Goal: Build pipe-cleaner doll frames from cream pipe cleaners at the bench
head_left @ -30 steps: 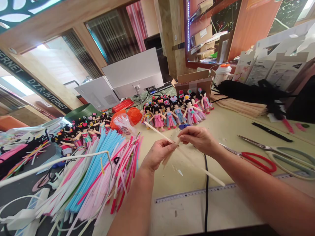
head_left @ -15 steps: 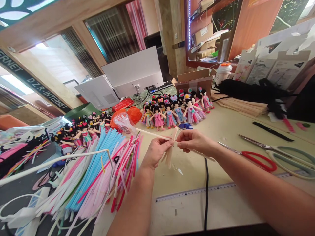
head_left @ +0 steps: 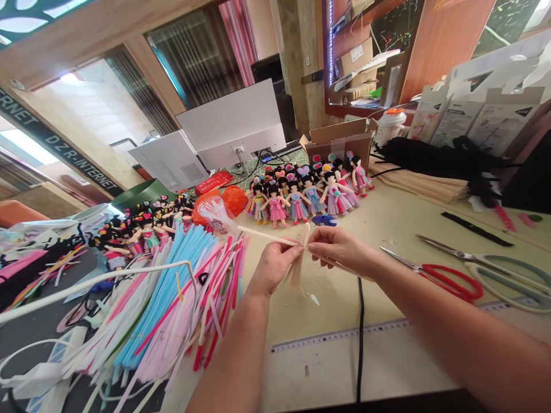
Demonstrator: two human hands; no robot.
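Observation:
Cream pipe cleaners [head_left: 267,236] are pinched between my two hands above the table. One stem runs out to the left past my left hand [head_left: 278,264], a short looped end stands up between the hands, and blurred ends hang below. My left thumb and fingers are closed on the crossing. My right hand [head_left: 338,248] pinches the same bunch from the right, and another stem passes under its wrist. Just behind my hands lies a small blue item [head_left: 324,220]. Several finished pipe-cleaner dolls [head_left: 297,198] in coloured skirts stand beyond it.
Loose pipe cleaners [head_left: 150,310] in blue, pink and white cover the left side. On the right lie red-handled scissors [head_left: 450,281] and larger grey-green scissors [head_left: 508,275]. A ruler strip [head_left: 340,337] and black cable [head_left: 360,344] cross the front. A cardboard box [head_left: 344,137] stands behind the dolls.
Both hands keep their pinch on the cream pipe cleaners at nearly the same place. My right hand's fingers have shifted slightly left at the crossing.

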